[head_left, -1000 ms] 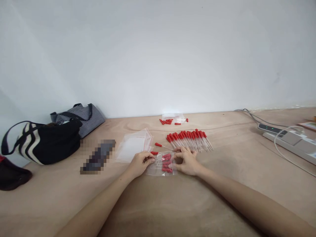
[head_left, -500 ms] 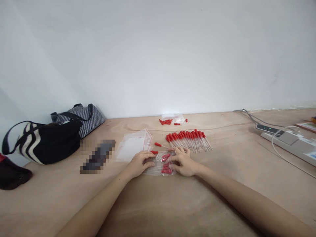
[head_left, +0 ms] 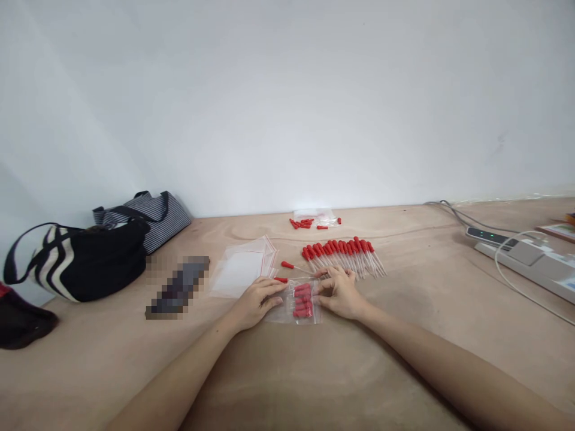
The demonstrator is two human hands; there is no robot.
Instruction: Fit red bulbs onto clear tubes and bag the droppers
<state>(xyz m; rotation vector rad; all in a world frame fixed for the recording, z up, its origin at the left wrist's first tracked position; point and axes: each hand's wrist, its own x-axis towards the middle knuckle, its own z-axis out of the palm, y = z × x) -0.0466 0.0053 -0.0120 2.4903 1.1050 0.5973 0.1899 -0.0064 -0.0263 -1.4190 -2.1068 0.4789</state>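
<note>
A clear plastic zip bag (head_left: 287, 311) with several red-bulbed droppers (head_left: 302, 301) inside lies flat between my hands. At its left side, my left hand (head_left: 259, 304) has its thumb and curled fingers on the bag. My right hand (head_left: 341, 293) holds the right edge of the bag, at the bulb end, between thumb and fingers. Just beyond the bag lie two loose droppers, the farther one with its red bulb (head_left: 287, 264) to the left. Behind my right hand is a row of several droppers (head_left: 345, 248), bulbs pointing away from me.
Flat plastic bags (head_left: 238, 266) with red lines are stacked left of centre. Near the wall lies another group of droppers (head_left: 302, 224). A blurred-out dark object (head_left: 179, 287), a black bag (head_left: 103, 263) and a striped bag (head_left: 168, 218) sit left. A power strip (head_left: 530, 260) with cables lies right.
The droppers in the bag now lie more evenly side by side, and the bag looks flatter. My right fingers have shifted slightly to the right, uncovering more of the bag.
</note>
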